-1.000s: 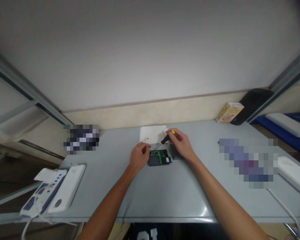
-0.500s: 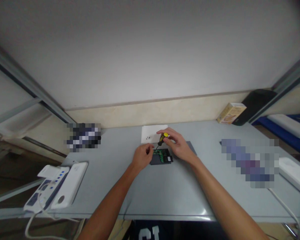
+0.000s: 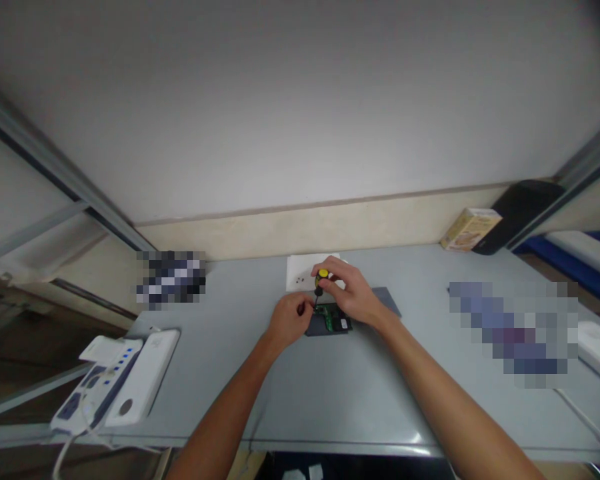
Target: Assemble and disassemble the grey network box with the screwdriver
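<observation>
My right hand (image 3: pixel 347 290) grips a small screwdriver (image 3: pixel 321 279) with a yellow and black handle. The screwdriver stands nearly upright, its tip at the upper left part of a green circuit board (image 3: pixel 329 317). This board sits in a dark, opened device case (image 3: pixel 323 331) lying flat. At the case's left end, my left hand (image 3: pixel 291 317) is closed, thumb and forefinger pinched close to the screwdriver tip; whatever is between them is hidden. Behind the hands lies a white sheet (image 3: pixel 296 265) with several tiny dark screws (image 3: pixel 300 280) on it.
A flat grey panel (image 3: pixel 387 302) lies partly behind my right wrist. On the left are a power strip (image 3: pixel 97 383) and a long white box (image 3: pixel 145 377). A yellow box (image 3: pixel 470 229) leans by a black object (image 3: pixel 523 210) at the back right. Blurred items lie at both sides.
The screwdriver has gone from tilted to more upright, its handle shifting left with my right hand. My left fingers are closer to its tip. The whole view has shifted slightly.
</observation>
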The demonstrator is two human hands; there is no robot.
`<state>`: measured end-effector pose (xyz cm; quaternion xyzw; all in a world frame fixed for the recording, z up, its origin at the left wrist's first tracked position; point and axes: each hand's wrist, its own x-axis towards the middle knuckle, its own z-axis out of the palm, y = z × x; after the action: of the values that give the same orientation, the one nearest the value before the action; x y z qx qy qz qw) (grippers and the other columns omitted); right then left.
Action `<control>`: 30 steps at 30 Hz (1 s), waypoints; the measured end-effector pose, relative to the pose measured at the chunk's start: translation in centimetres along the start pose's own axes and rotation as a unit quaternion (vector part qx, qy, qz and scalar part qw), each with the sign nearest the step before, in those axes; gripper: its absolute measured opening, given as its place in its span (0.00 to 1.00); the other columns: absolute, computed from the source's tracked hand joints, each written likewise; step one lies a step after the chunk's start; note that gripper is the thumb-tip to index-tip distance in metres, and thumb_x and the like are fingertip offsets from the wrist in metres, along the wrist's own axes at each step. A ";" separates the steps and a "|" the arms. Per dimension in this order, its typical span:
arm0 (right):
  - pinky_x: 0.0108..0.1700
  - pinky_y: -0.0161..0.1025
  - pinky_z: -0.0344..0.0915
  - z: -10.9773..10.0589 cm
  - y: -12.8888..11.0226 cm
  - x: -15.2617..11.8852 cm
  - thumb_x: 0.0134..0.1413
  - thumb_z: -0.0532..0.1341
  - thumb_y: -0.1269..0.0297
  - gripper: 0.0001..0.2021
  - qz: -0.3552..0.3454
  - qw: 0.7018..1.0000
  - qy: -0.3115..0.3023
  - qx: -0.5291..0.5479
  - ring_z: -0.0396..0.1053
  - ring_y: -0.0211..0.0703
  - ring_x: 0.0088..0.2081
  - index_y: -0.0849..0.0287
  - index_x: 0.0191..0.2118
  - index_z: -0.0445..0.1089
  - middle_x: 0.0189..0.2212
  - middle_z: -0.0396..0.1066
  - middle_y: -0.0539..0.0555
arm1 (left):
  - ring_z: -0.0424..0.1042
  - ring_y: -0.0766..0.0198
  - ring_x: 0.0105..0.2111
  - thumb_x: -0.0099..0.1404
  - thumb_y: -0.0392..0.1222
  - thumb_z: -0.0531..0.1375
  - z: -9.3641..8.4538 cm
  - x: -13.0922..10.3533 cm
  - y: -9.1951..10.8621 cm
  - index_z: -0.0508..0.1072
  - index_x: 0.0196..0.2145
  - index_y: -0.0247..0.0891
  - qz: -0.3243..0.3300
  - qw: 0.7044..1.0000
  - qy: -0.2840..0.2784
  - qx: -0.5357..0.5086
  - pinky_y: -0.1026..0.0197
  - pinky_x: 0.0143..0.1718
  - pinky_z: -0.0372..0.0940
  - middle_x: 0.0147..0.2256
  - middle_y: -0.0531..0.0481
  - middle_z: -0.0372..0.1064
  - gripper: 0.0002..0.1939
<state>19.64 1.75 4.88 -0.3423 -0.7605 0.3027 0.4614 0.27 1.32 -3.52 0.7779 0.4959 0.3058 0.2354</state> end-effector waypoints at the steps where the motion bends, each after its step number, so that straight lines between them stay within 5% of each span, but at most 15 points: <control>1: 0.40 0.39 0.67 -0.1 0.3 -0.3 0.64 0.58 0.67 0.08 0.008 1.000 0.010 0.004 0.69 0.43 0.39 0.54 0.45 0.74 0.38 0.69 0.54 | 0.68 0.65 0.28 0.64 0.32 0.55 0.0 0.0 0.0 0.78 0.32 0.38 0.001 1.000 0.000 0.001 0.63 0.34 0.61 0.29 0.52 0.73 0.11; 12: 0.31 0.37 0.70 -0.5 4.1 -1.1 0.62 0.61 0.54 0.11 0.107 0.974 0.136 0.147 0.69 0.37 0.28 0.56 0.41 0.73 0.35 0.66 0.50 | 0.69 0.65 0.28 0.64 0.32 0.55 0.1 0.0 -0.3 0.80 0.33 0.38 -0.019 1.000 -0.010 -0.004 0.64 0.33 0.62 0.30 0.51 0.75 0.12; 30: 0.29 0.37 0.69 -0.4 6.0 -1.4 0.56 0.65 0.47 0.18 0.183 0.948 0.195 0.174 0.72 0.39 0.23 0.57 0.40 0.71 0.29 0.69 0.48 | 0.64 0.66 0.25 0.58 0.32 0.60 0.3 -0.2 -0.3 0.79 0.36 0.38 -0.019 1.000 -0.018 0.000 0.64 0.30 0.58 0.24 0.55 0.65 0.10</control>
<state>21.95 4.21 -0.35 -0.4418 -0.5159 0.4369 0.5898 0.22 1.26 -3.95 0.7734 0.5065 0.2874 0.2504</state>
